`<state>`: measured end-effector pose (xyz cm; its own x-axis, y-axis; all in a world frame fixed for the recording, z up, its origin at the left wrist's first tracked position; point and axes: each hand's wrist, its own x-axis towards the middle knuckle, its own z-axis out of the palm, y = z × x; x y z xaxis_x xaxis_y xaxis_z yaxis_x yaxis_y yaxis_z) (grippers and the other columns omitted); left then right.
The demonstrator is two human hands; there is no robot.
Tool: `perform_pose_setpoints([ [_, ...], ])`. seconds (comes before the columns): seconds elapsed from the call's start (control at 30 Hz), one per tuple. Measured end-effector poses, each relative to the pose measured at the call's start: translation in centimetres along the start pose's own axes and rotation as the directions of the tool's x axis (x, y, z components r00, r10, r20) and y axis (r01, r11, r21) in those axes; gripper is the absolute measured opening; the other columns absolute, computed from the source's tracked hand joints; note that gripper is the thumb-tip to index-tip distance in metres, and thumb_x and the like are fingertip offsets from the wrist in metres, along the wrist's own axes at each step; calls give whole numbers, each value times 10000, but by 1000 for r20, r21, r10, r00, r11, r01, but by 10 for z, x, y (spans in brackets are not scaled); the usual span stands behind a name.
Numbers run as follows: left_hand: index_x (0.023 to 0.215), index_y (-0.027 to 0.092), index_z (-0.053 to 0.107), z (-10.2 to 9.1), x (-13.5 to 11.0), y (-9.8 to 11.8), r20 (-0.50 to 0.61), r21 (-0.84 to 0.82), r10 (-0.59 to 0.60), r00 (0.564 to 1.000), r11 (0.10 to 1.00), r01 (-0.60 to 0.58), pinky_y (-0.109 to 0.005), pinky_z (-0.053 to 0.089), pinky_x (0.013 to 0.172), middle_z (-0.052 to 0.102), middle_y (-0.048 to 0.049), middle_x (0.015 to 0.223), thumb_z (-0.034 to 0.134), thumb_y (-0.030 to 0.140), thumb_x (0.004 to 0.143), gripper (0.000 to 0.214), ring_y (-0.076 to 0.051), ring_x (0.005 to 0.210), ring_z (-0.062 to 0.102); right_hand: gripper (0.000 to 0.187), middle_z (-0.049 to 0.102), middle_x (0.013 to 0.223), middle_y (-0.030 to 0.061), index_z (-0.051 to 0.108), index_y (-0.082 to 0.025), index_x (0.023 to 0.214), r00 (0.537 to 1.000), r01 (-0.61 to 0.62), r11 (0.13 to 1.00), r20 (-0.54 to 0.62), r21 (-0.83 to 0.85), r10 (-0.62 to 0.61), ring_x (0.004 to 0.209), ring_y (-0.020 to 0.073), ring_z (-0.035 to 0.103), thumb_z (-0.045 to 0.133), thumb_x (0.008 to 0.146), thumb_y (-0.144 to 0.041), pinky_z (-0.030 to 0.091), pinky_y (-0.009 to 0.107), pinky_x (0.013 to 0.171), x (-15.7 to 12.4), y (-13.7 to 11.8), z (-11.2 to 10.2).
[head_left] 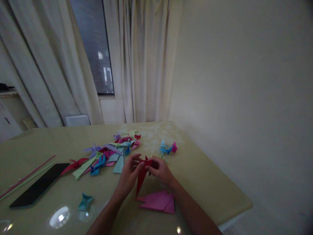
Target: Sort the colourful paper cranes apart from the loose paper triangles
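Note:
Between my two hands is a piece of red folded paper [141, 179], held a little above the table with a long pointed end hanging down toward me. My left hand [132, 169] pinches its upper left side with thumb and fingers. On the other side, my right hand [158, 169] grips the upper right part, its thumb near the middle. A small red tip sticks up between the hands. Below them lies pink folded paper [158, 201] on the table. Part of the red paper is hidden behind my fingers.
Colourful folded papers [119, 148] lie heaped at centre left. Blue and pink folded pieces [167, 148] sit to the right. At left are a black phone [40, 186], thin paper strips [29, 176] and a teal folded piece [85, 202]. A wall [232, 98] borders the table [207, 182].

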<state>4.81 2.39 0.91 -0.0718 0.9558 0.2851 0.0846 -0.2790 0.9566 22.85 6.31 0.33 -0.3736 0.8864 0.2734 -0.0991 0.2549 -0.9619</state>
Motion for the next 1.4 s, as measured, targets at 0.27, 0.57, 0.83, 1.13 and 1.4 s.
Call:
perform_pose_setpoints([
  [0.27,821,218,565,4,-4,-5,293,214,-60,954,977,-4,-273,437,630,546,15,720,448,644,989,473,-159,668,524,431,591,578,-45,624,-223,773,949,9,989,-312,148,38,452,118,500,786,798,-622,378,228,420,9,-3,-20],
  [0.57,767,180,685,-10,-11,15,662,415,-308,683,910,9,-253,343,601,578,33,678,620,471,884,321,-136,649,490,515,607,608,-18,679,-195,776,874,39,972,-480,231,79,463,98,442,765,749,-702,279,217,421,17,3,-38],
  [0.83,1112,131,732,-41,7,-12,-20,846,-17,1000,533,26,-408,495,935,714,-178,1153,503,393,972,376,-314,1056,660,468,601,604,-23,685,-189,745,908,19,987,-415,161,50,473,91,425,781,771,-646,302,217,444,13,3,-30],
  [1.13,1238,165,613,-70,19,-39,-173,771,-115,978,602,207,-359,529,888,753,-127,1127,565,241,898,352,-271,1025,730,419,570,600,-23,667,-201,749,960,12,1000,-281,-1,-11,499,114,428,711,860,-603,342,234,481,12,8,-21],
  [1.4,1079,178,712,-29,13,-8,-101,360,3,995,932,34,-303,473,592,735,-49,852,625,567,848,461,-193,648,611,523,623,1318,113,685,-280,1356,908,361,723,45,-589,-416,1035,245,655,839,861,-355,567,397,965,-2,8,-11],
])
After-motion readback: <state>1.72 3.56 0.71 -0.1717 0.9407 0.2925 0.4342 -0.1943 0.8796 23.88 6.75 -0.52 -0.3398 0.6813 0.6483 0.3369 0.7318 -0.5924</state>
